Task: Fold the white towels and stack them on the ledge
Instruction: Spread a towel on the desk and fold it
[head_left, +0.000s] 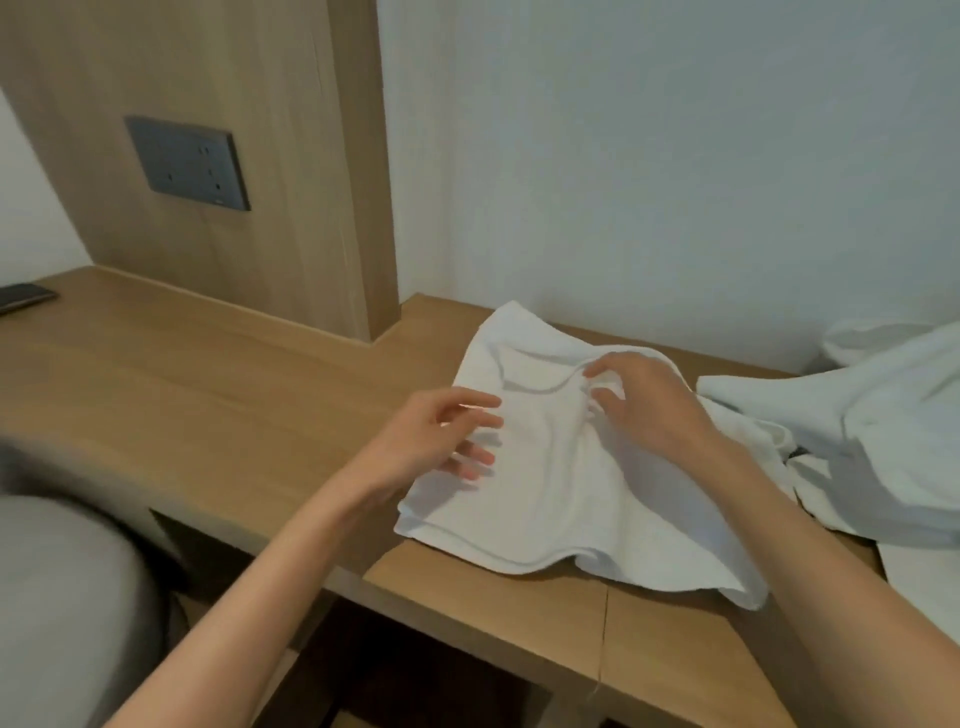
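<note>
Now | left hand (441, 436): grip slack, over towel (545, 499) | right hand (649, 410): pinches its fold

**Fig.** A white towel (545, 483), partly folded with layers doubled along its wavy near edge, lies rumpled on the wooden ledge (234, 395), with a ridge of cloth raised near its far side. To its right, touching it, a loose heap of white towels (883, 431) lies crumpled and unfolded at the right of the ledge.
</note>
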